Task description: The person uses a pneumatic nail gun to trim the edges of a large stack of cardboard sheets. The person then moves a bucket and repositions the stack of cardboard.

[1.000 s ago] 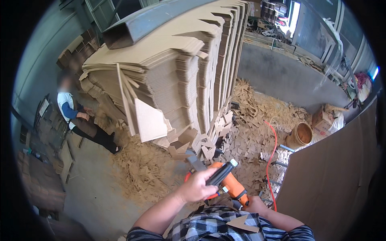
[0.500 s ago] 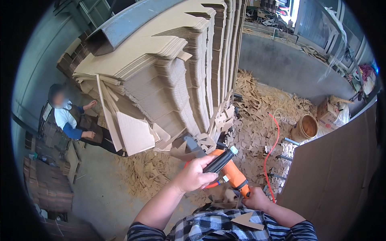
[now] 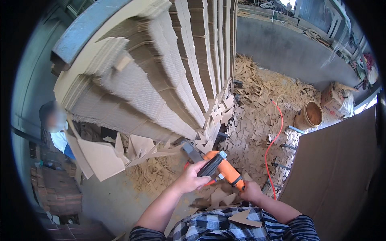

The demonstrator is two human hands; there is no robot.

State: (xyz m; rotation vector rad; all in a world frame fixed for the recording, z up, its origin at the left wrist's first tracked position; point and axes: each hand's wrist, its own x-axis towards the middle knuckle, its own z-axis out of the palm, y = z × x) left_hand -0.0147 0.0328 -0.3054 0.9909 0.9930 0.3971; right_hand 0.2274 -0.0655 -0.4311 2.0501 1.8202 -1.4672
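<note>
Both my hands are on an orange air-powered tool (image 3: pixel 229 170) with a black ribbed handle (image 3: pixel 210 164). My left hand (image 3: pixel 190 178) is wrapped around that handle. At the tool's rear end, my right hand (image 3: pixel 252 191) grips the orange body. The grey metal head (image 3: pixel 192 152) of the tool reaches to the lower edge of a tall stack of die-cut cardboard sheets (image 3: pixel 161 80). Torn cardboard scraps (image 3: pixel 105 160) hang from the stack's lower left side. Loose cardboard pieces (image 3: pixel 219 197) are just in front of my waist, and another scrap (image 3: pixel 246 218) lies on my checked clothing.
A blue metal beam (image 3: pixel 88 30) lies across the stack's top. Another person (image 3: pixel 59 138) stands at the left, partly hidden by cardboard. Scraps (image 3: pixel 253 128) cover the floor, crossed by a red hose (image 3: pixel 273 144). A bucket (image 3: pixel 309 115) and a large cardboard sheet (image 3: pixel 333 168) are at right.
The stack and hanging scraps appear further left and lower in view. More loose pieces show near my waist. The other person is now more hidden. Both hands keep their hold on the tool.
</note>
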